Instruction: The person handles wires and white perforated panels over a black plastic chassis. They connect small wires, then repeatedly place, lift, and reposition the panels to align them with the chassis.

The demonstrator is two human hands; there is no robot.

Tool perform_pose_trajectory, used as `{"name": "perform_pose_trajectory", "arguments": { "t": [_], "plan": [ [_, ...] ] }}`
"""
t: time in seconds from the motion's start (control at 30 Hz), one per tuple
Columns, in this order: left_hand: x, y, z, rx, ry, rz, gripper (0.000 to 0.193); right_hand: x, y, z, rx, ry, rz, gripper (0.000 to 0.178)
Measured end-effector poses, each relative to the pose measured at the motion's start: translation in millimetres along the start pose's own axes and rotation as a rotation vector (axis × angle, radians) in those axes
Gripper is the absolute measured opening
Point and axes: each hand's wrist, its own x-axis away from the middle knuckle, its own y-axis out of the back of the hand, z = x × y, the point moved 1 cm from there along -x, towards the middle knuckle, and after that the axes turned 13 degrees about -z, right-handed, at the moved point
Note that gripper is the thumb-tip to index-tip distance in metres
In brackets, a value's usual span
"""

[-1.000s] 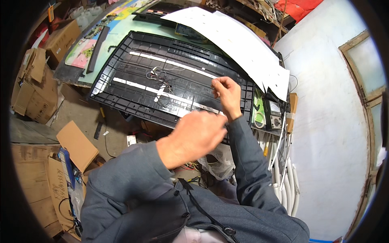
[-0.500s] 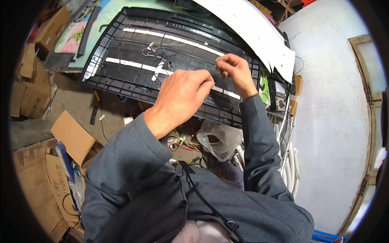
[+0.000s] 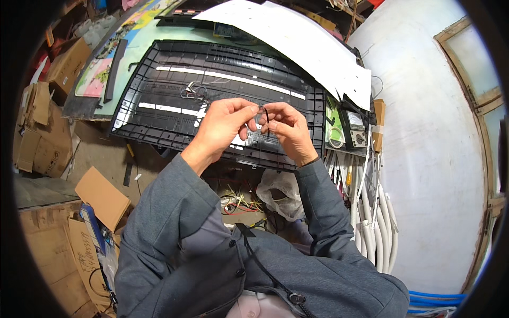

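Note:
My left hand (image 3: 220,127) and my right hand (image 3: 289,130) meet over the near part of a large black plastic panel (image 3: 140,66) with a ribbed rim. Pinched between the fingertips of both is a thin, curved black strip (image 3: 267,123), perhaps tape or cable; it is too small to tell. White strips (image 3: 228,77) run lengthwise along the panel. A tangle of thin wires (image 3: 193,93) lies on it, just beyond my left hand. The hands cover part of the panel's near half.
White sheets (image 3: 297,37) overhang the panel's far right. To the right stand an analog meter (image 3: 356,130) and white tubes (image 3: 379,222). Below lie a clear plastic bag (image 3: 281,196) and loose cables (image 3: 238,204). Cardboard boxes (image 3: 47,132) fill the left.
My hands have come together, the right moving inward and nearer to me; the black strip now shows between them. The view has shifted, so the panel sits lower in it.

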Motion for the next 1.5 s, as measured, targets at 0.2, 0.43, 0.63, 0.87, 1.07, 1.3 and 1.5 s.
{"name": "perform_pose_trajectory", "arguments": {
  "t": [0.2, 0.43, 0.63, 0.87, 1.07, 1.3, 1.5],
  "plan": [
    [-1.5, 3.5, 2.8, 0.003, 0.056, -0.042, 0.025, 0.0, 2.3, -4.5, 0.042, 0.045, -0.162, 0.03],
    [-4.0, 0.6, 8.3, -0.009, 0.135, -0.044, 0.025, -9.3, 9.4, 1.2, 0.158, 0.118, -0.251, 0.009],
    [-3.9, -2.2, 10.5, 0.029, 0.175, -0.022, 0.022, -26.1, 18.0, 7.6, 0.241, 0.108, -0.202, 0.007],
    [-4.9, -10.9, 13.4, -0.026, 0.135, 0.002, 0.033, -54.9, 28.6, 9.9, 0.346, 0.186, -0.211, 0.008],
    [15.9, -40.6, 10.4, -0.898, -0.293, 0.324, 0.028, -89.0, 41.0, 14.1, 0.529, 0.098, -0.129, 0.007],
    [25.2, -75.3, 8.8, -0.975, -0.49, 0.551, 0.025, -160.8, 51.6, 6.3, 1.018, -0.026, 0.086, 0.009],
    [23.7, -75.5, 16.5, -0.945, -0.636, 0.569, 0.016, -218.4, 50.9, -7.3, 1.182, -0.05, 0.291, 0.016]
  ]
}}
